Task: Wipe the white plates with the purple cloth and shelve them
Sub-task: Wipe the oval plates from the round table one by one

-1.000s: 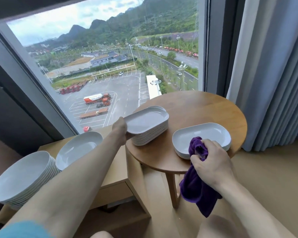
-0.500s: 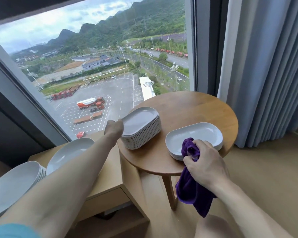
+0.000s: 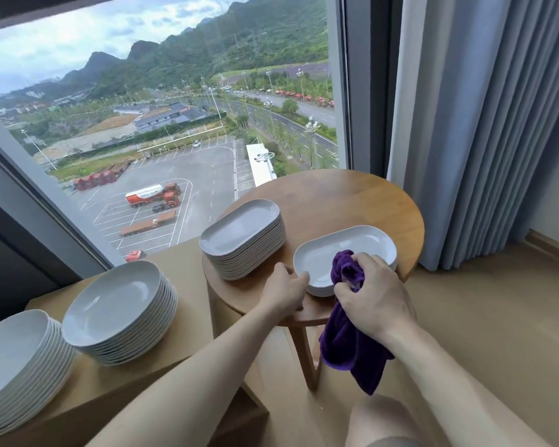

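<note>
On the round wooden table (image 3: 352, 195) stand two piles of white oblong plates: a tall stack (image 3: 242, 237) on the left and a short pile (image 3: 346, 253) at the front right. My right hand (image 3: 371, 298) grips the purple cloth (image 3: 352, 346), whose top lies on the short pile's near rim while the rest hangs below the table edge. My left hand (image 3: 284, 290) reaches the left rim of the short pile, fingers curled at its edge; whether it grips the plate is unclear.
A low wooden cabinet (image 3: 188, 317) on the left carries two stacks of round white plates, one (image 3: 117, 304) near the table and another (image 3: 17, 362) at the far left. A large window is behind, and grey curtains (image 3: 481, 124) hang on the right.
My left hand has left the tall stack, where it set down an oblong plate, and moved right to the short pile's rim. My right hand with the cloth stays at that pile.
</note>
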`<state>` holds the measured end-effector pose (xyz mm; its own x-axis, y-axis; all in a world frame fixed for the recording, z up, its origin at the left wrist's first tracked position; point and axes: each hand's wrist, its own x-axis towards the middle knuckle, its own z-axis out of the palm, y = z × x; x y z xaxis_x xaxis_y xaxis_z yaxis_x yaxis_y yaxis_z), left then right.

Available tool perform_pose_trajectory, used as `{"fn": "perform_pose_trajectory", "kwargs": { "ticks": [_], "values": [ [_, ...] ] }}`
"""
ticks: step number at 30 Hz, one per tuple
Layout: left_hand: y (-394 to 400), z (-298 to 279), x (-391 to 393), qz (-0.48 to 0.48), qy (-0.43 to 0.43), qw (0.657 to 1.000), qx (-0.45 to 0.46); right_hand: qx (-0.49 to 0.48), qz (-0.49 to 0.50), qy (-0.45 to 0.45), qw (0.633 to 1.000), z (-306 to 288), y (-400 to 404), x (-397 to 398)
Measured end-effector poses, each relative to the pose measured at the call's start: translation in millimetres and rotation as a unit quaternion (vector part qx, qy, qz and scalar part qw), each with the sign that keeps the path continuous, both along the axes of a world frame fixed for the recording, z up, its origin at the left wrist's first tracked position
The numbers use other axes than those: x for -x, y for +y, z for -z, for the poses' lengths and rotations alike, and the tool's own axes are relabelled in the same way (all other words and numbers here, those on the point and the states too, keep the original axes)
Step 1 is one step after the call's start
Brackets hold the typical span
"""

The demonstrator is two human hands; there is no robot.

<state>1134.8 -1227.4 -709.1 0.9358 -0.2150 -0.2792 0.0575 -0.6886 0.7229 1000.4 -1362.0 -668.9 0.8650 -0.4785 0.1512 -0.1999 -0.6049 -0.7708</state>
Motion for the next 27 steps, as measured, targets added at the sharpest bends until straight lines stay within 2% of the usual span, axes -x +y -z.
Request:
{"fn": "perform_pose_trajectory", "kwargs": {
  "ticks": [2,8,11,16,21,24,27],
  "values": [
    [-13.1,7.1,2.3,-0.033,0.024,0.999,0.025,0.000,0.009,-0.003,1.000,0.7,-2.6,0.2],
    [-24.2,12.4,-3.8,-0.055,-0.048,0.997,-0.029,-0.005,0.018,-0.005,1.000,0.7,-9.5,-1.9],
    [-23.2,10.5,-8.9,-0.058,-0.057,0.996,-0.022,-0.001,0.014,-0.004,1.000,0.7,-10.3,-2.9],
    [-20.8,-13.9,-9.9,-0.084,-0.027,0.992,0.091,-0.007,0.005,0.001,1.000,0.8,-9.5,-3.0],
    [-7.7,-54.9,8.4,-0.106,0.056,0.959,0.259,-0.006,0.007,-0.006,1.000,-2.3,-8.5,0.0],
    [14.5,-65.4,29.3,-0.091,0.081,0.953,0.278,-0.008,0.004,-0.028,1.000,-6.0,-6.8,1.8],
    [49.9,-65.1,47.3,-0.122,0.097,0.937,0.313,-0.041,-0.025,-0.056,0.997,-8.7,-3.1,3.7]
  ]
}}
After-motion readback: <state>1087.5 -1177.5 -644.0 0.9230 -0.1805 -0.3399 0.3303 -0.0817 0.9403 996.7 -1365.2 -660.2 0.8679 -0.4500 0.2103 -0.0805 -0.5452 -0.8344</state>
